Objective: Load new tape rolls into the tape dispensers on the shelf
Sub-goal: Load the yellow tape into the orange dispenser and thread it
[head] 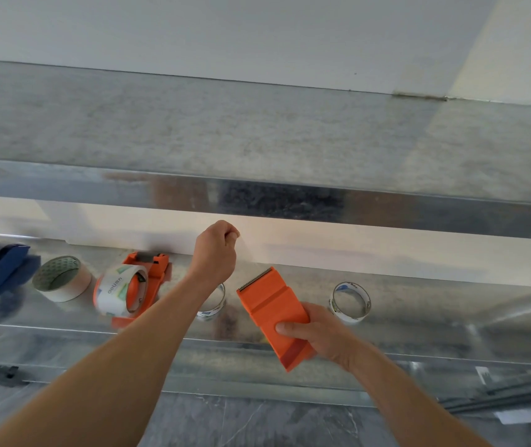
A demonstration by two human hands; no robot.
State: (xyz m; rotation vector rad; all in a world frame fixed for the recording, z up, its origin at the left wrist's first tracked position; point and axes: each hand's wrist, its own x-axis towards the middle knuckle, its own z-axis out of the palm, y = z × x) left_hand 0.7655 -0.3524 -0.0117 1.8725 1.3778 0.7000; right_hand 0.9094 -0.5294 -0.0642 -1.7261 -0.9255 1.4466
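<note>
While the right hand [317, 333] grips the orange dispenser [274, 314], the left hand [215, 250] pinches its clear tape [251, 253] above.

White wall [257, 33] behind shiny metal shelves [257, 133] — grey marbled floor [257, 424].

both bare arms reach forward. the left hand [215, 250] is lifted up, its fingers pinched together in a loose fist. the right hand [317, 333] is lower, fingers curled tight, thumb pointing left.
</note>
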